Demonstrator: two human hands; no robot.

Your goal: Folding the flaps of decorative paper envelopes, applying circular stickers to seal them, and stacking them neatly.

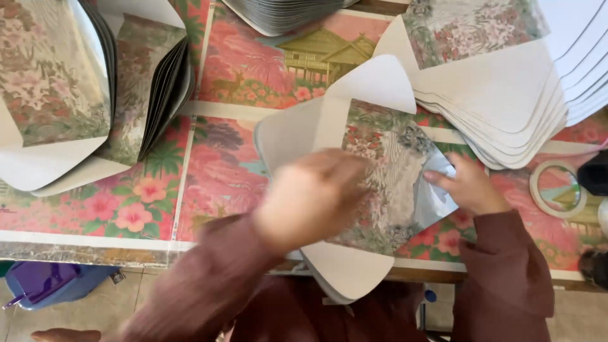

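An unfolded envelope blank (386,171), printed with a floral landscape on its middle panel and plain white on its rounded flaps, lies on top of a short stack of like blanks at the near edge of the table (95,244), right in front of the person. The left hand (310,196) is blurred and lies flat across the left part of the printed panel, palm down with nothing clasped, seemingly to press the sheet flat. The right hand (465,185) has its fingers closed on the right side flap, which is turned over toward the middle so that its pale back shows; this grip likely keeps the fold in place. Both sleeves are dull maroon. The table is covered with pink sheets printed with flowers, a deer and a house. To the upper right a fanned pile of white blanks (506,107) lies within reach, and a ring-shaped roll of tape (556,189) lies just to the right of the right hand. At the upper left, bundles of finished floral envelopes (95,82) stand on edge, well apart from the hands. A purple plastic container (44,283) sits on the tiled floor below the table edge.
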